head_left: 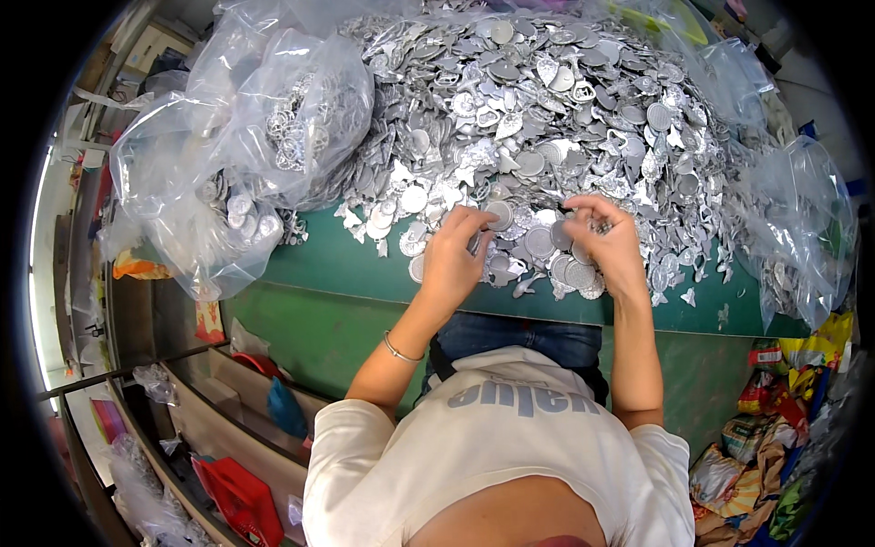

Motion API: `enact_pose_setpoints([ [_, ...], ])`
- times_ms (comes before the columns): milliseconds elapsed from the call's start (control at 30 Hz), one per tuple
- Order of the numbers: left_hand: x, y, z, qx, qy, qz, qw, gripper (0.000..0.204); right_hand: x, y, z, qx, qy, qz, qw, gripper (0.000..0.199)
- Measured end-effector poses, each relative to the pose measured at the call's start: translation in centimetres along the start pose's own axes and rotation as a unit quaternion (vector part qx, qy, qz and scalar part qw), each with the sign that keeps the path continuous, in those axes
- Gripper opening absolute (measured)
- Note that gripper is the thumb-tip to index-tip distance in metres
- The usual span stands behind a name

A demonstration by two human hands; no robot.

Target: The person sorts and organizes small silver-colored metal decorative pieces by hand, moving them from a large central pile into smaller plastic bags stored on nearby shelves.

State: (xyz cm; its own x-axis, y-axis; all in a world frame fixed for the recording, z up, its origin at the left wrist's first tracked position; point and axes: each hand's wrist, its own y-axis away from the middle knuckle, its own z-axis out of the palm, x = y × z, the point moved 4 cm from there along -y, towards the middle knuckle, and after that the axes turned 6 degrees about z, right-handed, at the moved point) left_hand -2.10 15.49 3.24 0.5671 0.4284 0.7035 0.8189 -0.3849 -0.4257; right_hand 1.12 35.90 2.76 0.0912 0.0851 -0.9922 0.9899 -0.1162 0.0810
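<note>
Both hands point(453, 255) point(606, 242) pinch silver discs point(565, 264) beside clear bags point(273, 128) holding more.

What is pinched in the right hand point(603, 244) is hidden by its fingers and too small to tell. The pieces under the left hand point(453, 260) are covered by the palm. Beyond both hands, the far side of the metal pile point(547, 100) is cut off by the top edge. Left of the left hand, the bag point(273, 128) contents are blurred by plastic.
</note>
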Motion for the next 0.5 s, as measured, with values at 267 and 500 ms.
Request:
enact_pose_setpoints([
  [267,-0.7,0.5,0.2,-0.003,0.150,-0.049,0.988,0.021,-1.3,1.0,0.9,0.044,0.390,-0.071,0.917,0.024],
  [500,-1.2,2.2,0.6,-0.016,0.585,-0.358,0.728,0.022,2.2,1.1,-2.8,0.035,-0.269,0.148,0.951,0.017],
])
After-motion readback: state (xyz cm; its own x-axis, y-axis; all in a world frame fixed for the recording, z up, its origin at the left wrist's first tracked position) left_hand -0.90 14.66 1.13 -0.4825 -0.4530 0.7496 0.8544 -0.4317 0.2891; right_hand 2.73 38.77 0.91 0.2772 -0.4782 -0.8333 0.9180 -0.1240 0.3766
